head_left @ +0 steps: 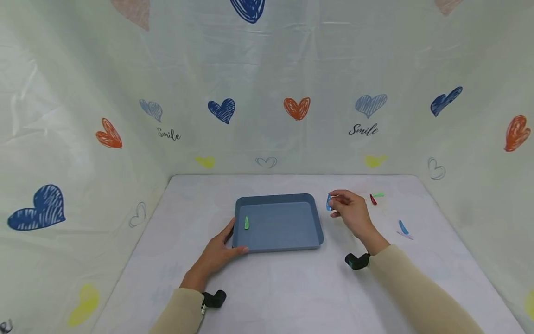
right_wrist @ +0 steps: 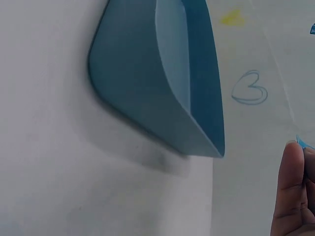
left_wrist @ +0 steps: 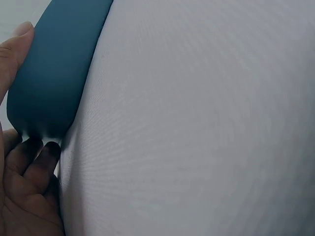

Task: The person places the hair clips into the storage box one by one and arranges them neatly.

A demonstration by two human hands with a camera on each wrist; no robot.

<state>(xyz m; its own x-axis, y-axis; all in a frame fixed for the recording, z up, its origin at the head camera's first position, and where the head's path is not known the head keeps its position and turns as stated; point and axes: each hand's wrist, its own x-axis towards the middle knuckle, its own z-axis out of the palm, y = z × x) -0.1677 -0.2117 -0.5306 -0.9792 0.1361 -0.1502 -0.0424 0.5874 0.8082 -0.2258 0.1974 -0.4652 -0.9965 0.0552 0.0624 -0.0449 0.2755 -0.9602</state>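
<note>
A blue-grey tray (head_left: 279, 225) lies on the white table, with a green hair clip (head_left: 246, 223) inside near its left side. My left hand (head_left: 217, 255) holds the tray's near left corner, thumb at the front edge and fingers along the left side; in the left wrist view the fingers (left_wrist: 34, 167) touch the tray's wall (left_wrist: 59, 64). Just right of the tray, my right hand (head_left: 354, 213) pinches a blue clip (head_left: 328, 202) between thumb and fingers. The right wrist view shows a sliver of that clip (right_wrist: 304, 143) above the fingers (right_wrist: 291, 187).
Right of my right hand lie a red clip (head_left: 373, 200) and a green clip (head_left: 378, 195), close together. Nearer on the right are a blue clip (head_left: 403, 227) and a thin pale item (head_left: 405, 235). A heart-printed curtain (head_left: 267, 93) hangs behind the table.
</note>
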